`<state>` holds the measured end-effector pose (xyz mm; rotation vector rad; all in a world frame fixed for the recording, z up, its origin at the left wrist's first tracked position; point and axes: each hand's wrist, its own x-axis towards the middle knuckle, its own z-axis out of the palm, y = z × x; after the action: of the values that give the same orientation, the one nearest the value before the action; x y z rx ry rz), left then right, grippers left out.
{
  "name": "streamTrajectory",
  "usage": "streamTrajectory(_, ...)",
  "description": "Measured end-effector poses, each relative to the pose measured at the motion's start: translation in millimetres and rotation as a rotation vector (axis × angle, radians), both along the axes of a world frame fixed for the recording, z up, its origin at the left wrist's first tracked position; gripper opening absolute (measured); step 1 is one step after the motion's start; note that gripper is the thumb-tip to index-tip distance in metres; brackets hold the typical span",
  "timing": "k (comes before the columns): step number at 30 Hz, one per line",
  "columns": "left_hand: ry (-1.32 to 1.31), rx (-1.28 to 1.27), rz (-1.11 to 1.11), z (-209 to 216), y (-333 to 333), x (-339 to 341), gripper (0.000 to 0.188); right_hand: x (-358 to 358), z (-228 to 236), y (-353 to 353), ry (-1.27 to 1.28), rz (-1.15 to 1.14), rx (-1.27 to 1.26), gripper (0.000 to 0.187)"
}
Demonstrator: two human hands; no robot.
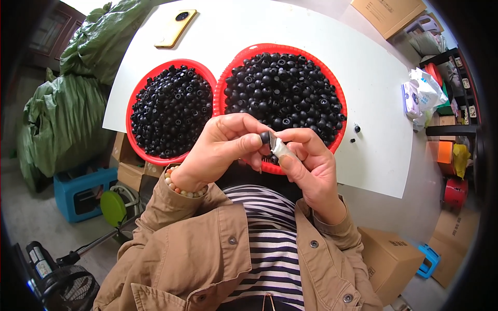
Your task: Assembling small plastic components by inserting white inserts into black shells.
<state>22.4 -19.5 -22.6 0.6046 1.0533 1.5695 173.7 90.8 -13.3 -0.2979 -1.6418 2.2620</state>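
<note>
Looks like small workshop: white table [373,155], red tubs [275,47] of little black parts [272,85] on table, big green sacks [62,119] left of table, brown boxes [389,15] near table, full shelf [451,130] right of table

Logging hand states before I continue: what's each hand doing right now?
Left hand: closed, pinching a small round black piece, apparently plastic.
Right hand: closed, holding a thin metallic-looking blade wrapped in white material.
</note>
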Motion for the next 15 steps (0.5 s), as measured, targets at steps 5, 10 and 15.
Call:
streamTrajectory(5,-0.040,0.011,-0.004,-5.2,1.4,1.3,0.019,-1.2,1.4,-5.1,-0.040,-0.049,-0.006,0.028)
streamTrajectory(10,-0.064,0.012,-0.017,-4.1,0.4,0.0,0.019,-0.1,1.0,-1.2,-0.049,-0.003,0.050,0.030)
streamTrajectory(15,-0.080,0.002,-0.031,-3.0,-0.2,-0.6,0.019,0.2,3.6,0.4,-0.049,0.018,0.049,0.031)
